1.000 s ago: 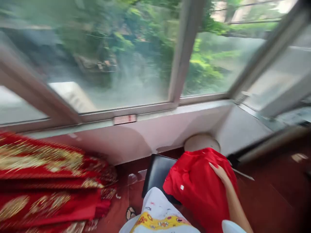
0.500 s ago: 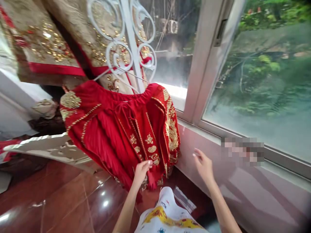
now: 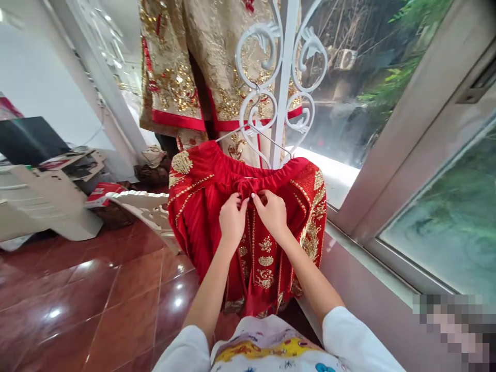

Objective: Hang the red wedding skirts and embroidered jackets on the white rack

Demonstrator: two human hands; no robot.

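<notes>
A red skirt (image 3: 205, 206) with gold beaded embroidery and a gathered waistband hangs from a thin wire hanger (image 3: 237, 132). At the middle of its waist is a red drawstring (image 3: 244, 185) with loops. My left hand (image 3: 231, 219) is closed on the drawstring, thumb and fingers pinched together. From the other side, my right hand (image 3: 272, 213) pinches the drawstring too, its fingertips close to the left ones. The exact parts of the cord between the fingers are partly hidden.
A white scrolled metal stand (image 3: 284, 77) holds the hanger. Behind it hangs a cream and gold garment (image 3: 217, 62) with red trim. A window frame (image 3: 395, 150) and low wall lie to the right. A carved pale chair-like piece (image 3: 155, 206) stands left on the tiled floor (image 3: 127, 294).
Both hands have risen from in front of the skirt and beside the wall to its waist, and have taken hold of the drawstring. The view has turned left.
</notes>
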